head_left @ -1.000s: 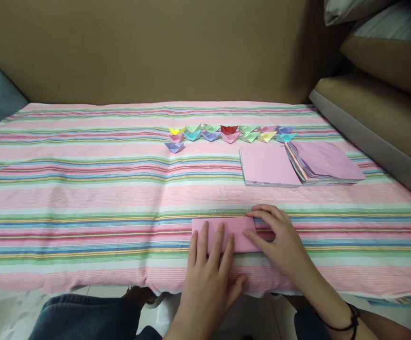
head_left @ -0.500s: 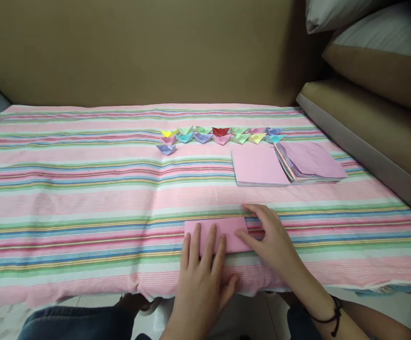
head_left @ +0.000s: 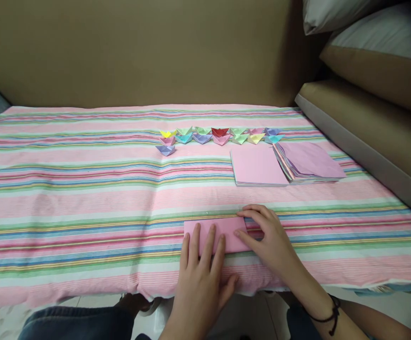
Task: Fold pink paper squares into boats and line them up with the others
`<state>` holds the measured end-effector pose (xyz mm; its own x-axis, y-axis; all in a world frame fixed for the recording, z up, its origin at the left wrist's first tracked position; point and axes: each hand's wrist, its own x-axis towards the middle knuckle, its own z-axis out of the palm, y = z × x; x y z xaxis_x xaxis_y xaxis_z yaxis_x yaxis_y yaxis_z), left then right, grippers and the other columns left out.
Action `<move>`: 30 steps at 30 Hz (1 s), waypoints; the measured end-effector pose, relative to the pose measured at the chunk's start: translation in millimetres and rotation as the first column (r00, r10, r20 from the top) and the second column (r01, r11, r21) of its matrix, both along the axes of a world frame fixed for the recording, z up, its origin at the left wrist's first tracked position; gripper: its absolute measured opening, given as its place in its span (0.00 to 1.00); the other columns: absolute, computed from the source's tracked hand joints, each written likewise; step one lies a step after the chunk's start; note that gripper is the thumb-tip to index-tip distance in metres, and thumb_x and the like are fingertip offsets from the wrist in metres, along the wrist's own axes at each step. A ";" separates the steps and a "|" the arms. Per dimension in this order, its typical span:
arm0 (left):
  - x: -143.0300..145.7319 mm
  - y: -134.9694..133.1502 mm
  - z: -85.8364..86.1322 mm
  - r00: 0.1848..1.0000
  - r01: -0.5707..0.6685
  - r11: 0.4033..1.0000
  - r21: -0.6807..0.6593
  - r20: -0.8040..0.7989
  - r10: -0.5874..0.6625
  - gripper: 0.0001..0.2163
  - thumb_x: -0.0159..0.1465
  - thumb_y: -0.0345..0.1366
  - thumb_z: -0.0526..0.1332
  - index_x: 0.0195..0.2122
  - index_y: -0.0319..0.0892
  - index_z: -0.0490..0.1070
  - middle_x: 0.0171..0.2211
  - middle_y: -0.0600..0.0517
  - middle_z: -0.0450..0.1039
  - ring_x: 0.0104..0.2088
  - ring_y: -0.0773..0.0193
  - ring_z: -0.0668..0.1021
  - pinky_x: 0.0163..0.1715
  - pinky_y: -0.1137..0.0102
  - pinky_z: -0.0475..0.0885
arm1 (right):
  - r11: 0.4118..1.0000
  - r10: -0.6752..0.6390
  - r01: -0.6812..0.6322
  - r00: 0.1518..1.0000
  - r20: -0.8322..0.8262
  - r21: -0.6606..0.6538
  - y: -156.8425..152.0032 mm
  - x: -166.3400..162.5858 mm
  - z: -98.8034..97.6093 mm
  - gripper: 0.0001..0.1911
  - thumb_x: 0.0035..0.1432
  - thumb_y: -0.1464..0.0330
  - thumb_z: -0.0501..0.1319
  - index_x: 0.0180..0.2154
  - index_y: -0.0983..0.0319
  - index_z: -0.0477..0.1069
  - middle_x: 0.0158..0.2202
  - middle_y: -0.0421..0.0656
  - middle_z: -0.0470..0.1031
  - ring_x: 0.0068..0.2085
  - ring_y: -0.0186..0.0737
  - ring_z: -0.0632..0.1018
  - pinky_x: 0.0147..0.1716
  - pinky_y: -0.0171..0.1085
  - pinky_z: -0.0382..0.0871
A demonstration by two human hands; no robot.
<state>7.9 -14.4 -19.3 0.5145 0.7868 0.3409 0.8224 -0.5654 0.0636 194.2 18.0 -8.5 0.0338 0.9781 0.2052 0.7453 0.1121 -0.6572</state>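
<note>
A pink sheet of paper [head_left: 232, 236], folded into a long rectangle, lies flat on the striped cloth near its front edge. My left hand [head_left: 201, 269] presses down on the left and middle of it, fingers stretched out and spread. At the right end, my right hand [head_left: 267, 233] touches the paper with its thumb, while its curved index finger reaches the top right corner. A gap shows between that thumb and index finger. The other right fingers sit above the cloth, partly hidden behind one another.
Beyond the hands sit a neat stack of pink-topped square paper [head_left: 258, 165] and a looser paper stack [head_left: 312, 160]. Rows of small colourful paper boats [head_left: 220, 136] stand farther back on the striped cloth [head_left: 85, 203]. Cushions [head_left: 375, 71] are piled at the right.
My right index finger has shifted slightly left along the paper's top right corner. The left hand and the paper stay in place.
</note>
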 end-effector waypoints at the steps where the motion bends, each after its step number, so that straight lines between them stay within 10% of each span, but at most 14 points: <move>1: -0.1 -0.2 -0.3 1.000 0.001 1.000 -0.004 -0.002 -0.001 0.28 0.60 0.50 0.55 0.60 0.42 0.60 0.62 0.46 0.57 0.61 0.40 0.58 0.57 0.50 0.55 | 1.000 0.000 0.000 1.000 -0.001 0.000 -0.2 0.0 -0.1 0.13 0.51 0.68 0.63 0.42 0.58 0.71 0.46 0.46 0.67 0.50 0.49 0.67 0.51 0.49 0.62; 21: -2.3 -2.2 1.0 1.000 -0.016 0.998 -0.058 0.001 0.016 0.28 0.60 0.46 0.56 0.62 0.45 0.56 0.64 0.51 0.53 0.63 0.37 0.51 0.57 0.46 0.54 | 1.000 0.010 -0.009 0.999 -0.037 0.013 0.3 0.1 1.6 0.10 0.50 0.69 0.64 0.38 0.58 0.71 0.45 0.45 0.69 0.49 0.48 0.67 0.50 0.48 0.61; 30: -2.5 -1.8 1.5 1.000 0.004 0.999 -0.053 0.024 -0.003 0.30 0.59 0.46 0.58 0.62 0.45 0.55 0.64 0.48 0.53 0.63 0.38 0.50 0.57 0.45 0.53 | 0.993 -0.083 0.050 0.940 -0.331 -0.107 2.5 -3.5 2.5 0.06 0.54 0.67 0.59 0.36 0.60 0.70 0.37 0.45 0.73 0.38 0.43 0.74 0.39 0.43 0.69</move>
